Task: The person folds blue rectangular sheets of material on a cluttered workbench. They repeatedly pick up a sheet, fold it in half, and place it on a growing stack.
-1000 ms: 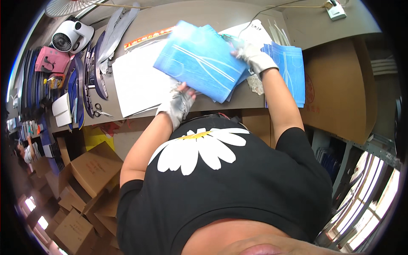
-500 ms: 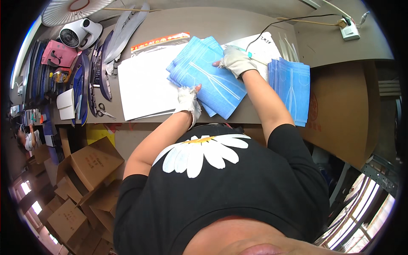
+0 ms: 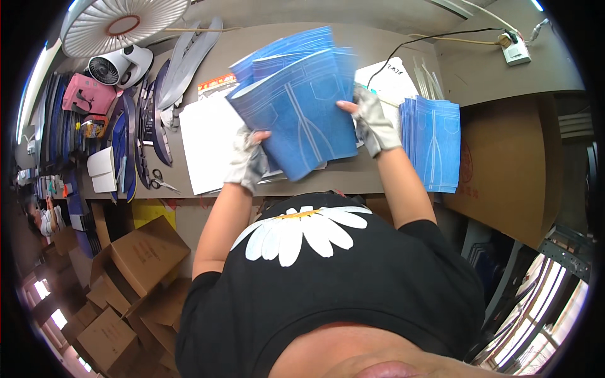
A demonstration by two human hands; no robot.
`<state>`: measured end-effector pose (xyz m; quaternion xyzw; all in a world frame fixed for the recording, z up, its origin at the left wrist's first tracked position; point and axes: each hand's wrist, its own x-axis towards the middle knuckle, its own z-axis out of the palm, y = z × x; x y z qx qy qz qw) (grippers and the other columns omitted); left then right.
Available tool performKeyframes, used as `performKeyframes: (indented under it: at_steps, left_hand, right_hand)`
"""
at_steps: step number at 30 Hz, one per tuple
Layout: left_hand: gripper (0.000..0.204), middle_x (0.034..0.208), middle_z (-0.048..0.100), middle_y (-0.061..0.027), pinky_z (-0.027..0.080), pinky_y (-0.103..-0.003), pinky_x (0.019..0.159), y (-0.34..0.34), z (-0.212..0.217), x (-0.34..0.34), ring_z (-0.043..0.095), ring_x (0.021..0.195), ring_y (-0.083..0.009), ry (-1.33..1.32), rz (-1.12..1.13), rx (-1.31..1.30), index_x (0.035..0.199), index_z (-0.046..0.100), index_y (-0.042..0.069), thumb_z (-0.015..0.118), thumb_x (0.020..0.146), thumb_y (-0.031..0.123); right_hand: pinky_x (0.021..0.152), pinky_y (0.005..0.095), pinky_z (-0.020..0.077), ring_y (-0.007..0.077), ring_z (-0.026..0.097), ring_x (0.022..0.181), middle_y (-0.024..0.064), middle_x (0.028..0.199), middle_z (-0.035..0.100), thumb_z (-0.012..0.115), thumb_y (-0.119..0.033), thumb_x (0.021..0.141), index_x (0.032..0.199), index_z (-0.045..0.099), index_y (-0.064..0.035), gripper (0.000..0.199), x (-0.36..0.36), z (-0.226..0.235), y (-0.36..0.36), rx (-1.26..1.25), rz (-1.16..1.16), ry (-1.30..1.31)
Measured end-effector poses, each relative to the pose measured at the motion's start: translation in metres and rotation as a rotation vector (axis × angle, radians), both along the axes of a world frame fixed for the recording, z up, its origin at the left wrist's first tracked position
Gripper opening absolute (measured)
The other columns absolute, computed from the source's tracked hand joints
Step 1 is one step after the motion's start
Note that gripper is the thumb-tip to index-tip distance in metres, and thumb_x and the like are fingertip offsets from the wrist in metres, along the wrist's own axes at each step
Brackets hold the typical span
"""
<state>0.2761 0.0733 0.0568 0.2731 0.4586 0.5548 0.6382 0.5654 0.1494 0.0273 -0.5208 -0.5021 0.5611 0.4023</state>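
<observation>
Between my two hands, raised off the table, is a fanned stack of blue denim-print sheets (image 3: 302, 107). My left hand (image 3: 247, 157), in a worn white fingerless glove, grips the stack's lower left edge, thumb on the front. The right edge is gripped by my right hand (image 3: 376, 120), gloved the same way, its thumb on the printed face. Behind and under the stack lie white sheets (image 3: 201, 151). To the right of my right hand, a second pile of denim-print sheets (image 3: 435, 145) rests at the table's edge.
Scissors (image 3: 162, 181), a white card (image 3: 101, 169) and a row of dark blue flat pieces (image 3: 129, 138) lie at the left. A large fan (image 3: 123, 25) and small white fan (image 3: 120, 66) stand behind. A big carton (image 3: 504, 164) is on the right; open cartons (image 3: 145, 252) sit below left.
The stack has been lifted off the white sheets and tilted up, its sheets fanning at the top. My left hand shifted left, my right hand slightly right and down, onto the stack's right edge.
</observation>
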Motion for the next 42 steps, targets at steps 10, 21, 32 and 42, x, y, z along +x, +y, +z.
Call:
performKeyframes:
  at_steps: [10,21,32,42]
  left_hand:
    - [0.062,0.121,0.064,-0.0097,0.037,-0.037,0.105,0.007,0.033,-0.083,0.056,0.115,-0.0270,1.357,-0.235,0.575,0.146,0.040,0.012,0.063,0.089,0.017]
    - [0.043,0.110,0.063,-0.0072,0.052,-0.031,0.085,0.020,-0.003,-0.062,0.061,0.100,-0.0196,0.481,0.126,0.089,0.122,0.058,0.005,0.075,0.083,0.011]
    - [0.074,0.142,0.043,-0.0237,0.047,-0.037,0.094,0.018,-0.073,-0.055,0.054,0.117,-0.0322,1.535,-0.025,-0.117,0.149,0.033,0.007,0.068,0.085,0.024]
    - [0.070,0.150,0.032,-0.0268,0.032,-0.050,0.109,0.024,-0.098,-0.053,0.028,0.140,-0.0452,1.966,-0.209,0.173,0.143,0.043,0.007,0.061,0.086,0.044]
  right_hand:
    - [0.093,0.0307,0.0479,0.0205,0.057,0.112,0.0118,0.130,0.056,0.047,-0.014,0.097,0.141,0.042,-0.0058,0.045,-0.041,-0.003,-0.037,0.266,0.136,0.108]
    - [0.090,0.0353,0.0483,0.0270,0.062,0.102,0.0188,0.115,0.063,0.067,-0.028,0.090,0.126,0.054,0.0043,0.050,-0.080,0.008,-0.023,0.292,-0.044,-0.309]
    - [0.099,0.0392,0.0434,0.0353,0.051,0.119,0.0235,0.133,0.050,0.055,-0.018,0.091,0.136,0.045,0.0029,0.051,-0.129,-0.091,-0.043,0.246,-0.032,-0.827]
    - [0.111,0.0543,0.0268,0.0280,0.034,0.140,0.0165,0.151,0.036,0.052,-0.041,0.090,0.141,0.043,-0.0075,0.061,-0.124,-0.032,-0.076,0.535,0.451,-1.293]
